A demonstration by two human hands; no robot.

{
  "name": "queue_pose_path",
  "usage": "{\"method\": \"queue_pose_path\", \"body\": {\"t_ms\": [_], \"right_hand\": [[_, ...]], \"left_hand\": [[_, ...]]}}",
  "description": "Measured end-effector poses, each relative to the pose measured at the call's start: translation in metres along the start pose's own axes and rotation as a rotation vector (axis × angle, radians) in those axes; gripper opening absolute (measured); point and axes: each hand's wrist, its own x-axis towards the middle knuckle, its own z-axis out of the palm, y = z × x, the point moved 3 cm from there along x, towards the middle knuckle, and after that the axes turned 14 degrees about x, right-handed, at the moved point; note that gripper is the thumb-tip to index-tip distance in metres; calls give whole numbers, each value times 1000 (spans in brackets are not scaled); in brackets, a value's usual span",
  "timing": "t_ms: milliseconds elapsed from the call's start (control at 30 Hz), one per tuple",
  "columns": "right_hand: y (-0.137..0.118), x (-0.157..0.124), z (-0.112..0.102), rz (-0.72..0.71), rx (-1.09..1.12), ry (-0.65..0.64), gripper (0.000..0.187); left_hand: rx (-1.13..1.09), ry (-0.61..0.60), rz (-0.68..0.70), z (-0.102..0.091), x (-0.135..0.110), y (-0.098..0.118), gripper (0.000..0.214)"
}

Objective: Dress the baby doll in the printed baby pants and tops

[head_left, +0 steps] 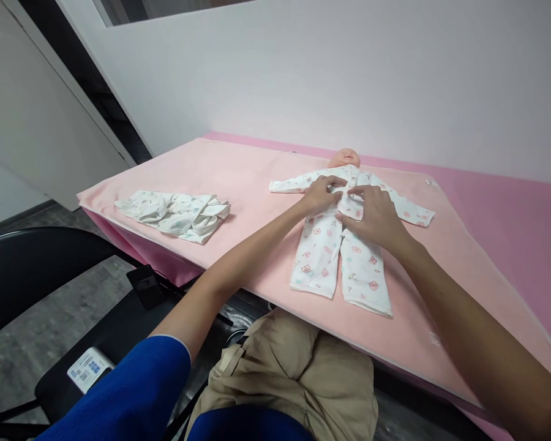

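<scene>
A baby doll [345,158] lies on its back, its head at the far side of the table. It wears a white printed baby top [411,210], sleeves spread out to both sides, and matching baby pants [319,254] with the legs toward me. Over the chest, my left hand [322,196] pinches the top's front near its middle. My right hand [379,215] is opposite, its fingers closed on the front of the same top, thumb lower down near the waist. The fingertips partly cover the cloth between them.
A pink blanket [252,165] covers the table. Folded white printed baby clothes [177,214] lie on the left. A black chair [92,337] beside me bears a phone [146,286] and a white labelled box [89,369]. A white wall [349,73] stands behind the table.
</scene>
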Motion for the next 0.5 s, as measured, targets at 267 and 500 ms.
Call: {"method": "queue_pose_path", "body": {"t_ms": [267, 500], "right_hand": [[-8, 2, -22, -58, -18, 73, 16], [-8, 5, -35, -73, 115, 161, 20]], "left_hand": [[-6, -148, 130, -7, 6, -1, 46], [8, -330, 47, -17, 4, 4, 63]]}}
